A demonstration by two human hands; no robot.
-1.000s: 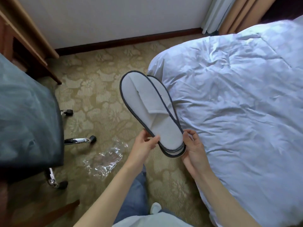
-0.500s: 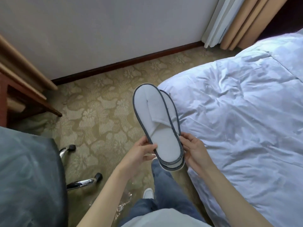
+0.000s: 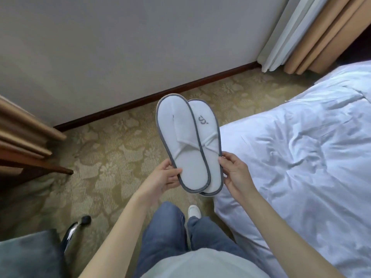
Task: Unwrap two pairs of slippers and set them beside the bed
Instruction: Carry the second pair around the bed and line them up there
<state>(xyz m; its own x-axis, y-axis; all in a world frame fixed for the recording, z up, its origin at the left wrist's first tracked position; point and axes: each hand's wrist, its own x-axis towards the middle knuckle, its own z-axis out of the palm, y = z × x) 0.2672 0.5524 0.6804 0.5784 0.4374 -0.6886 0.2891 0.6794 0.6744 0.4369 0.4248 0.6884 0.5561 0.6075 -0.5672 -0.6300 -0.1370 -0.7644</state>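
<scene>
Two flat white slippers with grey trim are held up over the carpet, heels toward me. The upper slipper [image 3: 181, 141] overlaps the lower slipper [image 3: 209, 127], which shows a grey logo near its toe. My left hand [image 3: 162, 180] pinches the upper slipper's heel edge from the left. My right hand [image 3: 235, 174] pinches the lower slipper's edge from the right. The bed [image 3: 301, 157] with its white duvet lies just to the right of the slippers. No wrapper is on this pair.
Patterned beige carpet [image 3: 112, 157] covers the floor up to the dark skirting board [image 3: 160, 97]. A wooden desk [image 3: 24, 141] stands at the left, a grey office chair [image 3: 28, 255] at the bottom left, curtains [image 3: 313, 33] at the top right. My legs and a white shoe [image 3: 194, 211] are below.
The view has tilted up and the plastic wrapper on the floor has left the frame. The two slippers have slid apart sideways, uncovering the logo on the lower one.
</scene>
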